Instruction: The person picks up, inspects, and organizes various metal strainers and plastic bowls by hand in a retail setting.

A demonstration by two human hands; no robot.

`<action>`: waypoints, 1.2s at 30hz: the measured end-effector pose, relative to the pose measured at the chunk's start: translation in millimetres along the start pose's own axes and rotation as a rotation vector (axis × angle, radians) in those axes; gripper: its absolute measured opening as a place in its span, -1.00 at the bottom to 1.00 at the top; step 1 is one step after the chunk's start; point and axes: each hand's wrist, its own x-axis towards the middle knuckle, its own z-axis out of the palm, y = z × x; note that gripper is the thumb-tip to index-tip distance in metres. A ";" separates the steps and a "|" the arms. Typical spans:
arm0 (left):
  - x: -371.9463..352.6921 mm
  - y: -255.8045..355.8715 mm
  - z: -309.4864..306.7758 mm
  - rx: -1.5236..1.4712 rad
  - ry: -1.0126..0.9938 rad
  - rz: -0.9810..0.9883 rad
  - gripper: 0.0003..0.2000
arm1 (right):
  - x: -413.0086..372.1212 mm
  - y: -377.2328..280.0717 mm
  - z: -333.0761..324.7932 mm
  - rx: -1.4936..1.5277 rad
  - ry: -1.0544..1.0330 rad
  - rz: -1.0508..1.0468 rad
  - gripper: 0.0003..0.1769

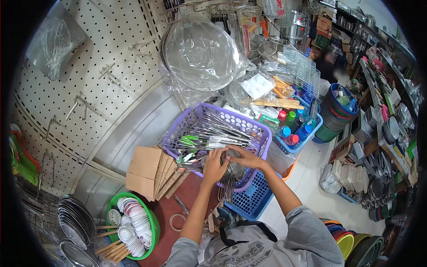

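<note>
Over the near side of a purple basket (265,133), my left hand (215,165) and my right hand (245,159) close in on a nested stack of round-headed metal utensils (233,171). They look like strainers, with thin handles hanging down over the rim. The fingers of my left hand curl along one side of the stack. My right hand grips its upper edge, and the two hands nearly meet. Many wire-handled metal utensils (213,124) fill the basket, some with green-and-white labels (189,140). My palms hide part of the stack.
Flattened cardboard (144,171) stands left of the basket. A blue crate (254,200) sits below right. A green basin (155,229) holds white ladles or spoons. Coloured-cap bottles (291,127) fill a blue basket. Scissors (181,204) and a tape roll (177,222) lie on the red surface.
</note>
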 end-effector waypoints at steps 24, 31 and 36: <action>0.3 -0.8 -0.7 -0.053 0.045 -0.031 -0.51 | 1.3 6.1 -2.9 0.001 -0.114 0.154 0.44; 1.1 -1.0 -3.4 0.013 -0.025 -0.025 -0.32 | 1.2 14.1 1.1 0.054 0.034 0.115 0.22; 1.2 3.9 -8.0 0.000 -0.084 -0.052 -0.28 | 2.2 14.2 5.5 0.068 0.190 0.134 0.17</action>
